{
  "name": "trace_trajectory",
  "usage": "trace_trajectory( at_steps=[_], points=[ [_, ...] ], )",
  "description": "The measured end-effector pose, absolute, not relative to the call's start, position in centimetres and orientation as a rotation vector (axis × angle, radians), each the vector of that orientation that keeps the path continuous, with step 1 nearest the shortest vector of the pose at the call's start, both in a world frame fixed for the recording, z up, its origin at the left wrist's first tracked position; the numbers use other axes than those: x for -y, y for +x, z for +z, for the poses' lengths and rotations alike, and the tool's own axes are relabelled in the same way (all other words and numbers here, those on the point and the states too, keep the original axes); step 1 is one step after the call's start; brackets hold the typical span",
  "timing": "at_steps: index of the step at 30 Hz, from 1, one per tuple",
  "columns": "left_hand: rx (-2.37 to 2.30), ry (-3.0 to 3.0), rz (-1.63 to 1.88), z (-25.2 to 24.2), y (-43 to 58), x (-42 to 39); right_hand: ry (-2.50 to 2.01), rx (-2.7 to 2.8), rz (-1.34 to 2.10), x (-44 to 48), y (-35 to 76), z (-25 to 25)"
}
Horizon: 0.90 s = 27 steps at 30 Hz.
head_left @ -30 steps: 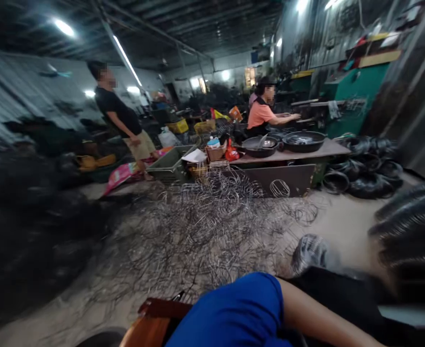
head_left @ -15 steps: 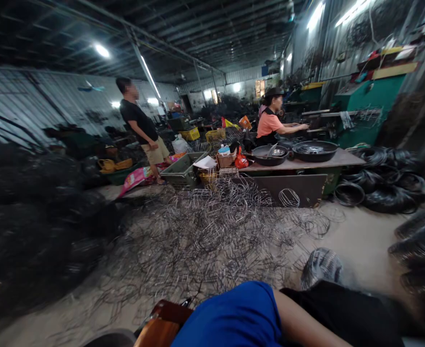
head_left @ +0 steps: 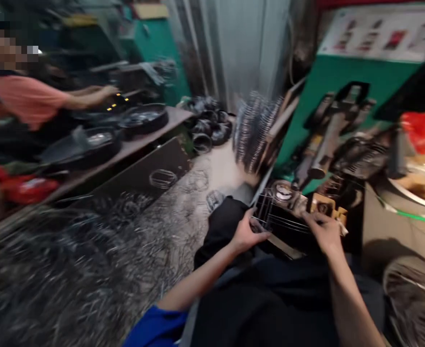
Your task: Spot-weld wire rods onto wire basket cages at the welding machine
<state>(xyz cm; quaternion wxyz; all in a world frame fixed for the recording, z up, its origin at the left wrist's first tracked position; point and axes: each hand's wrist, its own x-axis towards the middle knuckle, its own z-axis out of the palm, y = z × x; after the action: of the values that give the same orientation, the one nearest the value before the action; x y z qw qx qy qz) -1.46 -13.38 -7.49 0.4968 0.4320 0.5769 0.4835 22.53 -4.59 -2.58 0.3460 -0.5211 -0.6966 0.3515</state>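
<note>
A thin bent wire frame spans the space between my two hands, in front of a green machine. My left hand grips its left end, thumb stretched along the near side and fingers curled behind the wires. At the other end, my right hand has its thumb and fingers bent together where the wires meet the fingertips. Just beyond the frame stands the machine's metal tooling, with a round pale part. Motion blur softens the fine wires.
The green machine carries a thick metal shaft. At right, a pot rests on a board. Stacked wire coils lean near the wall. Tangled wire pieces cover the left floor. A co-worker in a pink top works beside pans.
The view has swung right and down from the wide workshop to the green machine. Both my hands and the wire frame are now in sight; only one arm showed earlier.
</note>
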Motion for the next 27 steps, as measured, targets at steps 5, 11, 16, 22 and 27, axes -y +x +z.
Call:
trace_trajectory(
  at_steps=[5,11,16,22,27],
  points=[
    [-1.29,0.976,1.207,-7.0,-0.6,14.2,-1.395,1.711,0.916,4.9,23.8,-3.9],
    [-1.33,0.98,1.207,-5.9,0.0,14.0,-1.4,1.685,0.992,4.6,24.1,-3.6],
    [-1.399,0.985,1.148,-5.0,0.1,13.3,-1.458,1.718,1.009,4.1,24.9,-2.6],
    [-1.377,0.996,1.059,-3.3,-0.2,12.7,-1.488,1.744,1.034,2.8,25.5,-2.3],
    [-1.356,0.919,1.019,-2.5,0.1,12.2,-1.535,1.685,1.121,2.1,25.7,-2.8]
  ],
)
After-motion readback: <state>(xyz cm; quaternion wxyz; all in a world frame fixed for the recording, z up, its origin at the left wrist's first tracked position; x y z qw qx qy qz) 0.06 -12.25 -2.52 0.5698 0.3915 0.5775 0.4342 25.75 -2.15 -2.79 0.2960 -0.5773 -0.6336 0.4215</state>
